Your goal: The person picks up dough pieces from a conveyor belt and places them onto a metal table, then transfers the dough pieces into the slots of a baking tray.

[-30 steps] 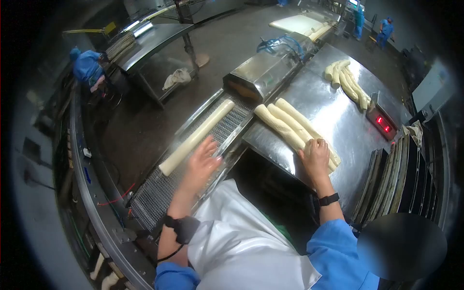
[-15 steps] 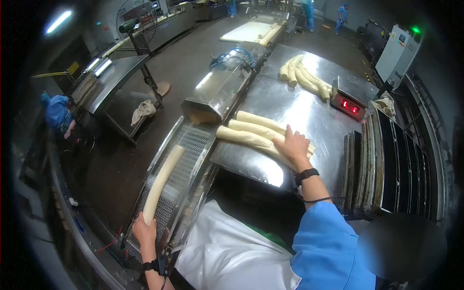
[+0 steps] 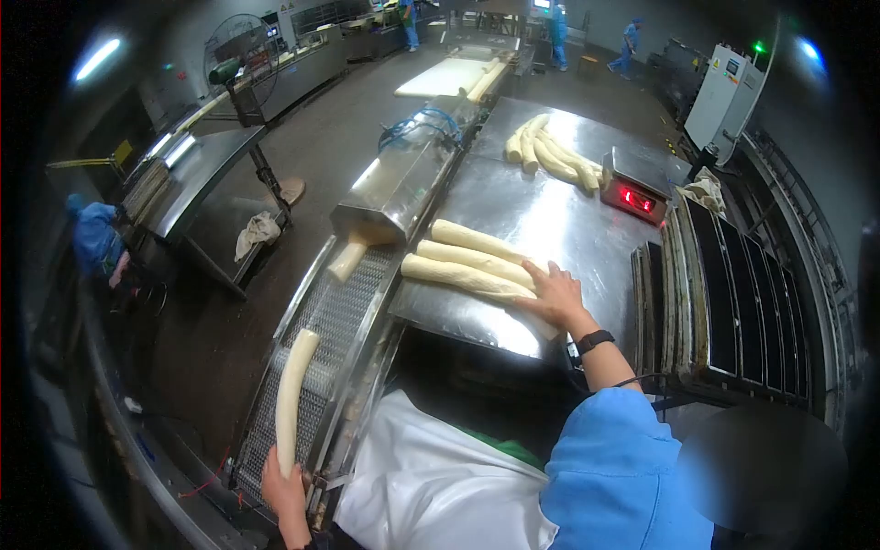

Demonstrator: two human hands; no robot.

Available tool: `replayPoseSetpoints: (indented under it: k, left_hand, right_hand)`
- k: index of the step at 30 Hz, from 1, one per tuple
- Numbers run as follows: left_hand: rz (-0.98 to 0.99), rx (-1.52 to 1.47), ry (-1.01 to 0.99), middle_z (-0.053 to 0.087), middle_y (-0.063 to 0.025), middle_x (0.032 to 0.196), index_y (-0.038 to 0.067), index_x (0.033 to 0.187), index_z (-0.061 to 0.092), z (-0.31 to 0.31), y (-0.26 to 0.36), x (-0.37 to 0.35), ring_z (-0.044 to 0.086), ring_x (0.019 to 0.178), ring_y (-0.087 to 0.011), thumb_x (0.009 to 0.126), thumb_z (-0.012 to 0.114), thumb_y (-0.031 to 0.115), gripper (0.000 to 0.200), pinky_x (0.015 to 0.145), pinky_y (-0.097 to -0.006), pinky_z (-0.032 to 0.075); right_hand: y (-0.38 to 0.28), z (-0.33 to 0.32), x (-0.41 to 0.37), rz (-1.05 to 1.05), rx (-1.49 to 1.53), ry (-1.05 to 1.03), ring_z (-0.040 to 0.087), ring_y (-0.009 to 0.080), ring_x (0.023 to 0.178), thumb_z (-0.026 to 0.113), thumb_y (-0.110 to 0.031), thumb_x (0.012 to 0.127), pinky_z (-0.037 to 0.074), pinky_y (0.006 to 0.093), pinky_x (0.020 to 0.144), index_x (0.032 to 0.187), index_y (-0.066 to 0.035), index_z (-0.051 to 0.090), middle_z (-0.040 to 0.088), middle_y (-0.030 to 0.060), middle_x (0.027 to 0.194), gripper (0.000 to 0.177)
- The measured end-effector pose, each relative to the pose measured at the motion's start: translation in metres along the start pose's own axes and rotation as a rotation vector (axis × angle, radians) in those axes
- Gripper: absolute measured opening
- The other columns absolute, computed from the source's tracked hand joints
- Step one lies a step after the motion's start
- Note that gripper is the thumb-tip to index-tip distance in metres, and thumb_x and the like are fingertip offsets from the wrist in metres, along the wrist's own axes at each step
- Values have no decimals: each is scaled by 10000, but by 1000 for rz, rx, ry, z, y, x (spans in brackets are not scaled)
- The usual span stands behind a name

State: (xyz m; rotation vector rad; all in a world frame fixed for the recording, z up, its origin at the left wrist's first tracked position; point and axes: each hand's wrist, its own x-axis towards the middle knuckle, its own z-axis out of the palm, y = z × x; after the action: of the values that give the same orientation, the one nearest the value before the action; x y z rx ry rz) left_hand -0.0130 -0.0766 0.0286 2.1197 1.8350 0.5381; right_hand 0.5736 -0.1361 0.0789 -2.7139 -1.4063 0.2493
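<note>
My left hand (image 3: 284,493) is closed round the near end of a pale dough log (image 3: 294,385), which lies lengthwise over the mesh conveyor belt (image 3: 344,307). My right hand (image 3: 555,298) rests on the right ends of three dough logs (image 3: 472,277) side by side on the steel table (image 3: 513,206). Its fingers are spread over them, and the covered ends are partly hidden. At the metal housing (image 3: 385,197) over the belt, another dough log (image 3: 346,260) sticks out of the opening.
Farther back on the table lie several dough logs (image 3: 555,156) beside a scale (image 3: 634,188) with red digits. Stacked trays (image 3: 733,293) stand at the right. A side table (image 3: 202,183) is at the left, with a person in blue (image 3: 96,234) near it. Other people stand far back.
A dough log has come out of the housing onto the belt. My left hand and its log have shifted toward me. My right hand stays on the table logs.
</note>
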Motion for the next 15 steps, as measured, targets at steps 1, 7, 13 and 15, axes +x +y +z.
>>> replayPoseSetpoints:
  k: [1, 7, 13, 15]
  left_hand:
    - [-73, 61, 11, 599, -184, 1186, 56, 1287, 519, -5, -6, -8, 569, 1066, -379, 714, 717, 85, 607, 909, -450, 441]
    - [-218, 181, 100, 591, -186, 1182, 45, 1269, 543, -22, -29, -46, 557, 1072, -384, 732, 713, 102, 566, 904, -436, 442]
    - [-305, 192, 175, 590, -205, 1140, 24, 1243, 548, -29, -41, -66, 575, 1024, -389, 729, 716, 130, 551, 867, -446, 461]
    - [-368, 133, 215, 591, -219, 1123, 19, 1237, 549, -33, -29, -68, 573, 1015, -399, 736, 709, 140, 540, 868, -454, 459]
  right_hand:
    - [2, 3, 0, 52, 35, 19, 428, 438, 1244, 598, -652, 732, 348, 506, 998, 1454, -298, 374, 310, 255, 1478, 835]
    - [3, 33, -26, -86, -68, 194, 264, 497, 1346, 623, -551, 741, 183, 626, 1092, 1449, -309, 374, 276, 243, 1494, 789]
    - [6, 20, -16, -328, -161, -28, 169, 484, 1395, 690, -521, 658, 147, 697, 1074, 1371, -305, 502, 268, 126, 1533, 768]
    - [5, 19, -2, -309, -119, -62, 173, 481, 1394, 687, -543, 646, 156, 685, 1081, 1300, -289, 583, 286, 93, 1532, 709]
